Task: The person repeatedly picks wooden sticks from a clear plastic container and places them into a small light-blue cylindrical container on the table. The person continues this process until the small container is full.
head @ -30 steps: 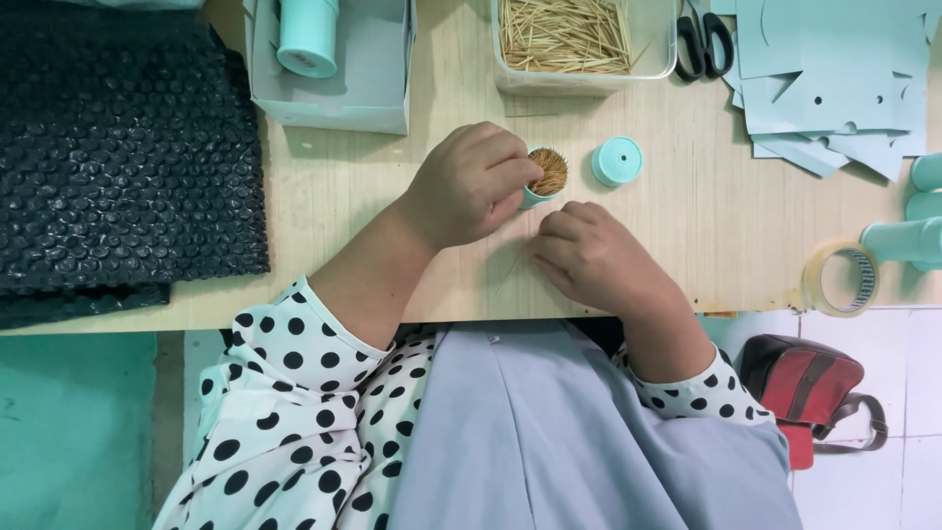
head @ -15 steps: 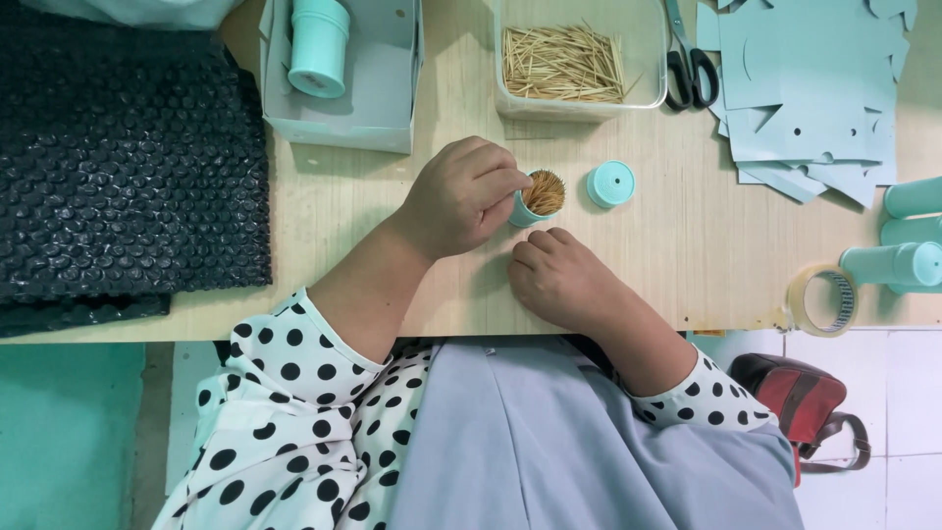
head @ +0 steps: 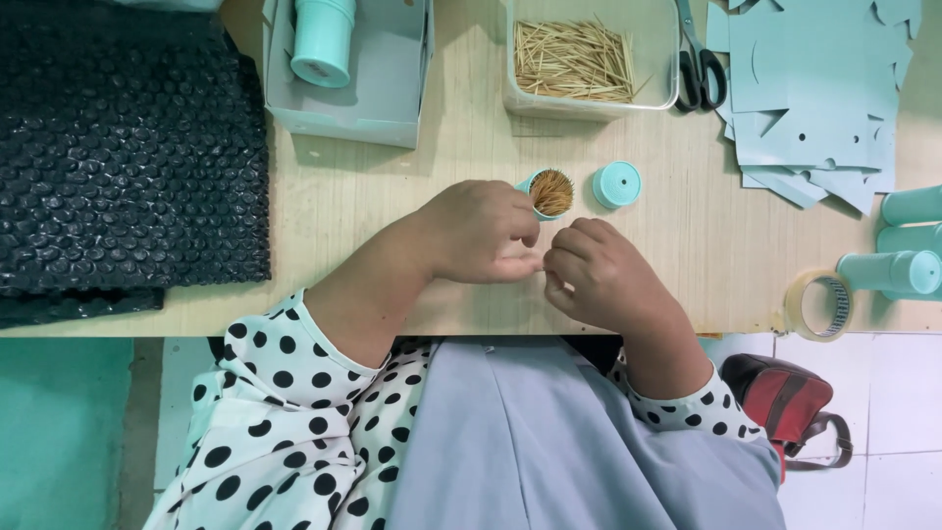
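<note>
A small teal tube (head: 548, 192) packed with toothpicks stands on the wooden table (head: 392, 216), its round teal lid (head: 616, 185) lying just to its right. My left hand (head: 473, 232) curls beside the tube, touching its left side. My right hand (head: 599, 275) is just below the tube, fingers bent; thumb and fingertips of both hands meet over something thin between them, too small to make out.
A clear tub of loose toothpicks (head: 587, 61) sits behind, scissors (head: 699, 65) and teal paper cutouts (head: 824, 98) to its right. A grey box holding a teal tube (head: 345, 69) is at back left, black bubble wrap (head: 128, 157) at left. Tape roll (head: 816, 304) and teal tubes (head: 903, 270) lie right.
My left hand has slid off the tube's top toward me, baring the toothpick ends. My right hand has come closer to the left until the fingertips meet.
</note>
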